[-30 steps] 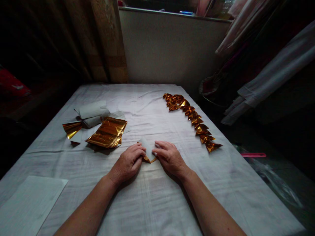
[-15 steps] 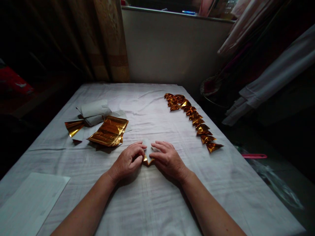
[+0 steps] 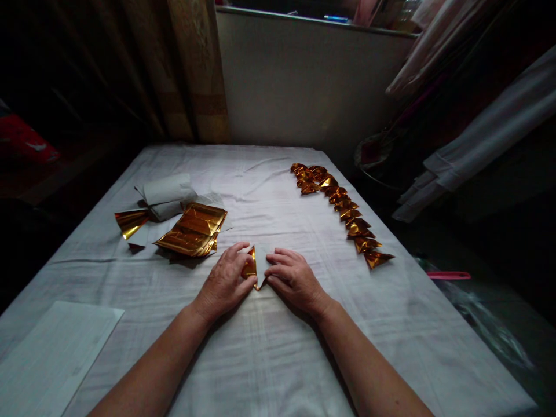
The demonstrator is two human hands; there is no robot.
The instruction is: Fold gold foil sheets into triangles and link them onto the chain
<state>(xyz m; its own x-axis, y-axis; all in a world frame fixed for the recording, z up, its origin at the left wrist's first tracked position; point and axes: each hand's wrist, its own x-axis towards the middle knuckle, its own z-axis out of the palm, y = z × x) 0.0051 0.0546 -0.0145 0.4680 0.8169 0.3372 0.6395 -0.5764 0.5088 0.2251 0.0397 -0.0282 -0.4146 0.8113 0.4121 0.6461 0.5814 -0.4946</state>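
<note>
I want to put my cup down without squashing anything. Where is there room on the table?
Bare cloth lies between the gold sheet stack and the row of folded gold pieces, toward the wall. The near right corner is bare too. It is crowded by the hands' gold paper.

Head-worn view, forward-down over table (image 3: 278,359)

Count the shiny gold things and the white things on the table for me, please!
Folded gold pieces in the row: about 12
Gold piece in the hands: 1
Gold sheet stack: 1
Gold cone: 1
White paper bundle: 1
White sheet: 1
Total: about 17
</note>
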